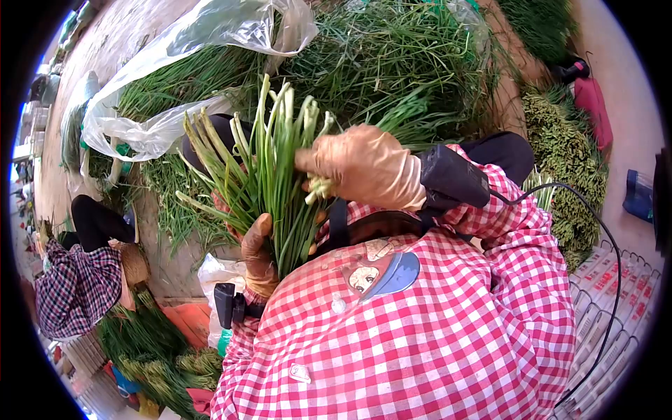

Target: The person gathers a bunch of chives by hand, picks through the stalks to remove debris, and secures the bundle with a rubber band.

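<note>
My left hand (pixel 259 253), in a worn brownish glove, is closed around the lower part of a bunch of green stalks (pixel 269 168). The stalks fan upward, their pale ends at the top; a few at the left look yellowish. At the bunch's right side is my right hand (pixel 371 168), gloved in tan, with its fingers curled and partly blurred. Several short pale stalk ends (pixel 320 187) poke out below those fingers. The exact plant kind cannot be made out.
A heap of long green stalks (pixel 392 56) lies ahead, beside a clear plastic sheet (pixel 203 42). Bundled stalks (pixel 567 168) lie at the right, near metal racks (pixel 616 287). A co-worker in a checked shirt (pixel 77 287) sits at the left. A black cable (pixel 616 266) loops from my right wrist.
</note>
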Motion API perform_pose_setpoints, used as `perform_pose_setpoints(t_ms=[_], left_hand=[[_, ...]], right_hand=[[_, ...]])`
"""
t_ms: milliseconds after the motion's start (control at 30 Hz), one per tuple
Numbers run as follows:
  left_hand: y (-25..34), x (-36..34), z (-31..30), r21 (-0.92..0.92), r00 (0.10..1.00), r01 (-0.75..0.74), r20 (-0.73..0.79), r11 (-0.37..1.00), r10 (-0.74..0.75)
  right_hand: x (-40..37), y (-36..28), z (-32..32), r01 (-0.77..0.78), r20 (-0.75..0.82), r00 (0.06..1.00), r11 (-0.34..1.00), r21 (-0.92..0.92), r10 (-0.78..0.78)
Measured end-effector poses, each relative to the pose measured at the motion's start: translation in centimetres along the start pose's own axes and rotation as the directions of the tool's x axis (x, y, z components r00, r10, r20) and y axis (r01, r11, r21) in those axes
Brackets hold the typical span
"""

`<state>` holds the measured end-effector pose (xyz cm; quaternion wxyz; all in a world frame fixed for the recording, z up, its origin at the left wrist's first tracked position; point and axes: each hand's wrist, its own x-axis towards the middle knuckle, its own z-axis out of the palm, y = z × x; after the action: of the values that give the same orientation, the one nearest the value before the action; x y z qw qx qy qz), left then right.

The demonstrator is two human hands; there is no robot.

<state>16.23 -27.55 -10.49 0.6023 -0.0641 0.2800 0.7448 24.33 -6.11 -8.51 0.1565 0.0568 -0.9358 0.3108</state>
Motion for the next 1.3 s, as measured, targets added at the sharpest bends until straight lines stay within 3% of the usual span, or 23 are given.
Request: perform_pose_setpoints(t_ms=[33,67,133,167,200,233,300,333,433,500,533,600,667,833,900,967,1033,1067,1100,1133,1167,1233,1300], left_hand=[[-0.1,0.1,0.2,-0.025,1.0,-0.002,0.005,1.0,0.002],[0.1,0.2,-0.2,-0.023,0.999,0.037,0.009,0.999,-0.037],[0.4,0.4,-1.1,-0.021,0.994,0.11,0.018,0.994,-0.11],[0.4,0.7,-0.5,0.014,0.998,0.064,0.018,0.998,-0.064],[0.3,0.8,0.4,0.048,1.0,0.015,0.016,0.999,-0.016],[0.2,0.9,1.3,0.081,0.999,-0.033,0.015,0.996,0.032],[0.4,1.1,2.1,0.09,0.995,-0.098,0.005,0.991,0.098],[0.4,1.1,2.3,0.085,0.993,-0.118,0.005,0.989,0.118],[0.4,1.1,2.1,0.056,0.987,-0.158,0.003,0.986,0.158],[0.4,1.0,2.1,0.037,0.984,-0.176,-0.002,0.984,0.177],[0.3,1.0,2.0,0.03,0.983,-0.182,-0.004,0.983,0.182],[0.2,0.9,2.0,0.012,0.981,-0.192,-0.009,0.981,0.192],[0.1,0.6,1.7,0.001,0.98,-0.2,-0.015,0.98,0.2],[-0.2,0.5,1.6,-0.027,0.974,-0.224,-0.02,0.974,0.224],[-0.1,0.4,1.5,-0.037,0.972,-0.236,-0.021,0.971,0.235],[0.0,0.4,1.4,-0.039,0.97,-0.243,-0.024,0.969,0.242],[0.0,0.4,1.4,-0.04,0.969,-0.247,-0.016,0.968,0.246],[0.1,0.4,1.4,0.014,0.966,-0.259,0.018,0.966,0.258],[0.1,0.5,1.2,0.02,0.967,-0.255,0.013,0.967,0.255],[0.1,0.4,1.3,0.036,0.968,-0.25,0.008,0.968,0.25],[0.1,0.3,1.3,0.048,0.97,-0.244,-0.007,0.969,0.245],[-0.2,-0.2,1.2,0.079,0.972,-0.226,-0.044,0.971,0.23],[-0.3,-0.7,1.1,0.129,0.973,-0.2,-0.088,0.971,0.212]], right_hand=[[-0.3,0.2,0.5,0.028,0.032,0.999,0.999,0.031,-0.029],[-0.6,0.2,0.8,-0.005,0.025,1.0,0.982,0.187,0.0],[-0.9,-0.2,0.1,0.002,0.023,1.0,0.981,0.192,-0.007],[-0.8,-0.4,-0.4,0.007,0.024,1.0,0.981,0.193,-0.012],[-1.1,-0.5,-0.8,-0.049,0.019,0.999,0.929,0.366,0.045],[-1.0,-0.5,-2.0,-0.167,0.17,0.981,0.838,0.52,0.09],[-1.1,-0.9,-4.3,-0.431,0.435,0.882,0.678,0.595,0.18],[-1.2,-1.3,-5.8,-0.49,0.496,0.849,0.618,0.614,0.181],[-1.7,-0.4,-8.5,-0.154,0.345,0.921,0.645,0.748,-0.182],[-2.1,-0.4,-10.5,-0.089,0.224,0.933,0.423,0.902,-0.281],[-2.1,0.4,-10.2,0.153,0.032,0.927,0.453,0.878,-0.374],[-3.1,2.4,-12.6,0.203,-0.002,0.903,0.421,0.884,-0.43],[-4.2,3.9,-14.8,0.133,0.053,0.934,0.483,0.866,-0.352],[-8.0,5.3,-19.4,-0.178,0.217,0.975,0.751,0.635,0.047],[-8.5,5.3,-20.4,-0.257,0.22,0.959,0.869,0.423,0.176],[-7.9,5.6,-19.9,-0.284,0.132,0.953,0.956,0.069,0.273],[-6.1,6.6,-16.8,-0.238,-0.119,0.971,0.867,-0.438,0.206],[-3.7,5.3,-14.4,-0.39,-0.27,0.918,0.786,-0.48,0.291],[-1.6,2.6,-14.2,-0.638,-0.053,0.719,0.627,-0.447,0.693],[-0.9,1.8,-13.5,-0.709,0.091,0.613,0.597,-0.376,0.785],[-2.8,2.6,-10.8,-0.529,-0.101,0.847,0.846,-0.064,0.522],[-1.9,0.8,-9.8,-0.469,-0.052,0.883,0.882,-0.048,0.467],[-1.3,0.2,-7.8,-0.323,-0.049,0.94,0.926,0.197,0.338]])
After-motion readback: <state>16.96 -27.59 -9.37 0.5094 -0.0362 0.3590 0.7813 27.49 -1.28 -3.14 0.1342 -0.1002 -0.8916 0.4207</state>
